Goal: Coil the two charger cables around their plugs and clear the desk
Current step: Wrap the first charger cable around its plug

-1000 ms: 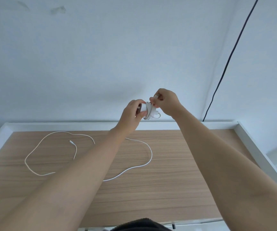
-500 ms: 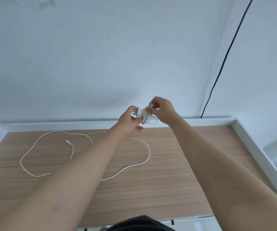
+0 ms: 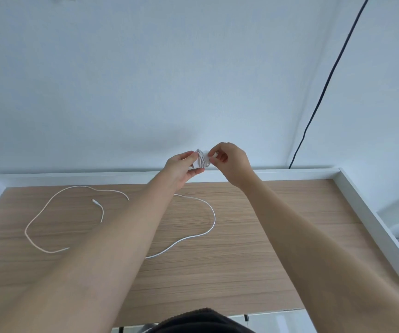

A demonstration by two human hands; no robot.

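**First cable nearly wound, second still loose on the surface**

Head view: both hands are raised above the far edge of the surface, holding one charger between them. The left hand [image 3: 181,168] has its fingers [image 3: 186,156] closed around the white plug [image 3: 199,162], which already carries several turns of coiled cable [image 3: 202,159]. The right hand [image 3: 229,164] pinches with thumb and forefinger at the right side of the coil — most likely on the cable's last short end, though the end itself is too small to make out. Judging by this, the step in hand is finishing the first charger: the tail wants tucking under a turn so the coil does not spring loose, with the left hand keeping its grip meanwhile.

The second cable [image 3: 208,227] lies unwound on the wooden surface [image 3: 277,236], running in wide loops from the left side, where its small connector tip [image 3: 93,200] rests inside a loop, across to the middle, passing under the left forearm. Its plug is not visible — possibly hidden by the arm.

A raised white rim [image 3: 361,203] borders the surface on the back and both sides; the near edge is open. The right half is bare wood, good room for setting the finished coil down. A dark wire [image 3: 323,92] hangs down the wall at the back right, well apart from the hands.
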